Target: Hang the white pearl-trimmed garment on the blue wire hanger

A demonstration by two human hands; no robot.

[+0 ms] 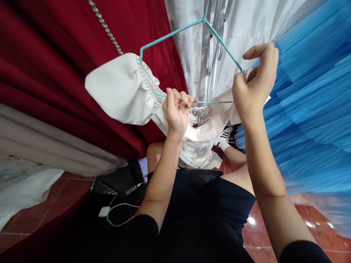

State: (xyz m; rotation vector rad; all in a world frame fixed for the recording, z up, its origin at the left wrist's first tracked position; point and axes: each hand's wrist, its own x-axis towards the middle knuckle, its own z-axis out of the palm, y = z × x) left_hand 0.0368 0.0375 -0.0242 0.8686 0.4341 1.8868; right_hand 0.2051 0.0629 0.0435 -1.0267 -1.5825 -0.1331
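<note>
A white dress (196, 144) with puffed sleeves and pearl-trimmed edges hangs on a thin light-blue hanger (172, 33) in front of me. Its left sleeve (117, 89) drapes over that end of the hanger. My left hand (177, 109) is closed around the hanger's lower bar near the middle. At the right end of the hanger, my right hand (255, 78) pinches the dress's shoulder edge, its index finger bent above. Part of the right sleeve is hidden behind that hand. The dress's lower part hangs down between my legs.
Red curtain (156, 22) and white cloth (186, 47) hang ahead. Blue tulle (309, 120) fills the right side. A beaded chain (105, 27) hangs at upper left. Beside my left leg lie a phone (143, 169) and a white charger (104, 211) with its cable. The floor (263, 230) is red tile.
</note>
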